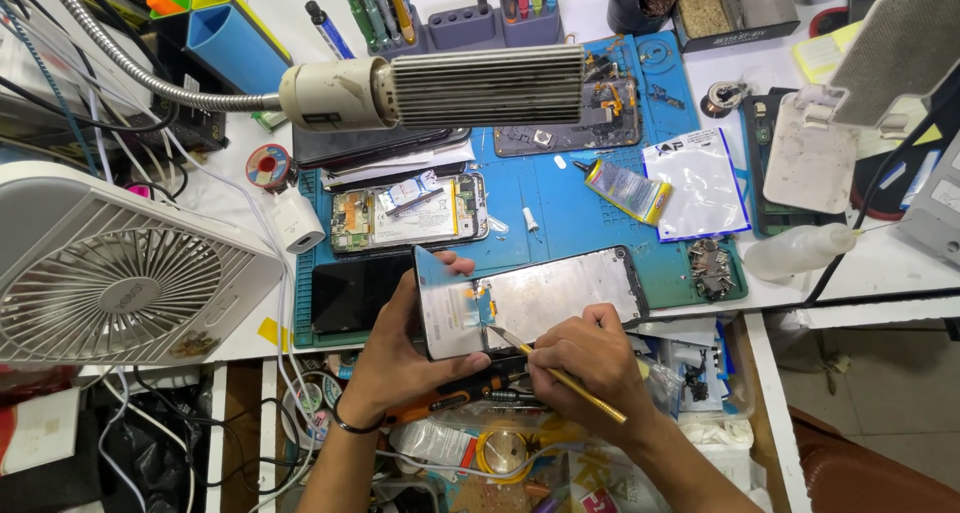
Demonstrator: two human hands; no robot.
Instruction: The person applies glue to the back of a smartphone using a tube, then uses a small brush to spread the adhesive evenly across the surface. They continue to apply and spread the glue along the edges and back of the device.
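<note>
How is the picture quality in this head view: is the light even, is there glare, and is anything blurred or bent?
Head view: the light is bright and even, the shadows soft; the phone panel in the left hand shows pale glare; the right hand with its tweezers is sharp; the lamp head looks large and slightly soft; the white fan bulges at the edge from wide-angle distortion.

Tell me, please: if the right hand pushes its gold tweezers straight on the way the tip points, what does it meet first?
The right hand aims the gold tweezers up and left. Their tip already seems to rest at the small flex connector on the phone screen panel, held by the left hand. Depth is uncertain.
</note>
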